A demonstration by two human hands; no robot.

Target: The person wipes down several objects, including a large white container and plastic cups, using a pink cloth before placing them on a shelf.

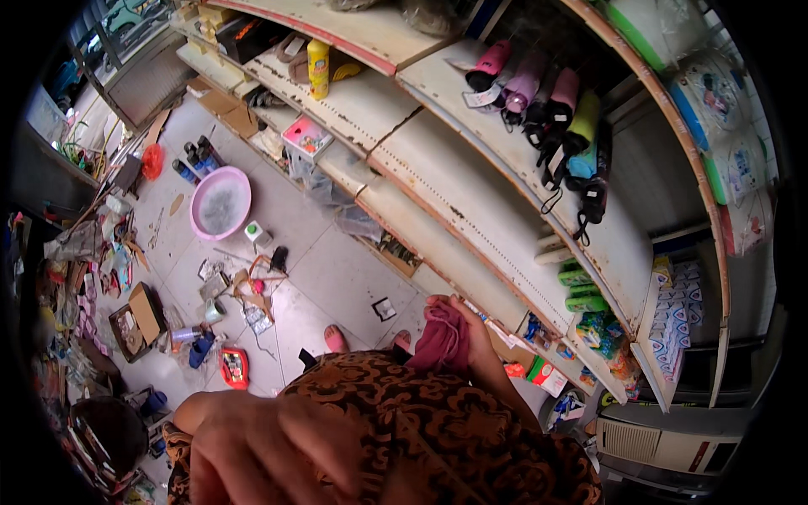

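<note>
L hand (278, 446), nearest the cam & blurred, is hovering lower-L of a crumpled maroon cloth (439, 341), fingers loosely bending; can't tell if it's holding anything. R hand (478, 332) is gripping that cloth, fingers curling round it, just beyond the brown-&-black patterned garment (379, 404) the person is wearing. Just L of the cloth, pink slippers (335, 340) are showing on the pale tiled floor (324, 261). On its R & beyond, rusty-edged white shelving (463, 185) is running diagonally past. Well up-R of the cloth, slim sleeved items w/ wrist straps (562, 97), umbrella-like, are lying in a row on a shelf. Well up-L of it, a pink basin (202, 206) is holding greyish liquid, w/ dark bottles (204, 154) standing on the side farther from the cloth. Betw. basin & cloth, a white bottle w/ green cap (259, 236) is standing amid scattered bits. Far L of the cloth, an open cardboard box (146, 312) is lying nr heaped clutter; a red plastic item (235, 368) is resting nearer it.
</note>
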